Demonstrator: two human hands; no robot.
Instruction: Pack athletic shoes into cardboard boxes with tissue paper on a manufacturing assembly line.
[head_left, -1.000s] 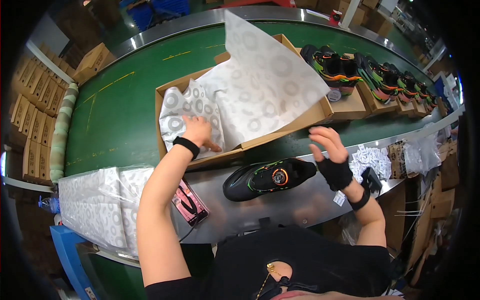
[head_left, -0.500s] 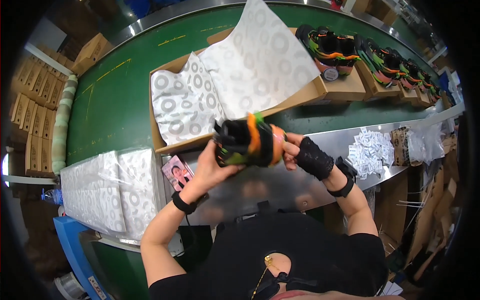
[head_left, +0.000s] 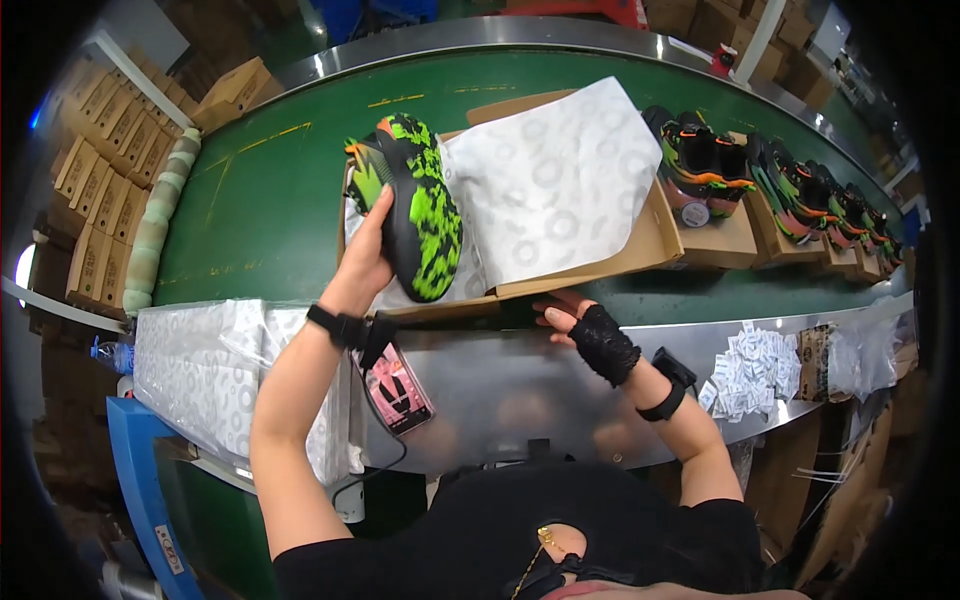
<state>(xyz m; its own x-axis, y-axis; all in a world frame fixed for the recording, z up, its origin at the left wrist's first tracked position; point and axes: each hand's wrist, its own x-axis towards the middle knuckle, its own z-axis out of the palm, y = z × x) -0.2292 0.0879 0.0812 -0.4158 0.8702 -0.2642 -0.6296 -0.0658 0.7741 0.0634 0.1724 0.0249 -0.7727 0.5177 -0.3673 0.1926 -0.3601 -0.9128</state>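
My left hand (head_left: 368, 255) grips a black sneaker (head_left: 427, 215) with a green-patterned sole, holding it over the left part of an open cardboard shoe box (head_left: 655, 235). The sole is turned toward me and hides most of the upper. White wrapping paper (head_left: 560, 175) with grey ring prints lines the box and stands up over its right part. My right hand (head_left: 585, 330), in a black lace fingerless glove, is empty with its fingers apart, just in front of the box's near edge.
More sneakers (head_left: 705, 165) sit on boxes in a row at the right. Small white packets (head_left: 755, 375) are heaped on the metal ledge (head_left: 500, 390). A pink-screened phone (head_left: 398, 388) lies near my left wrist; wrapped paper sheets (head_left: 205, 360) are stacked at left. The green conveyor belt (head_left: 260, 200) runs behind.
My left hand has carried the sneaker up and left over the box, turning its sole toward me. My right hand has let go of it and stays near the box's front.
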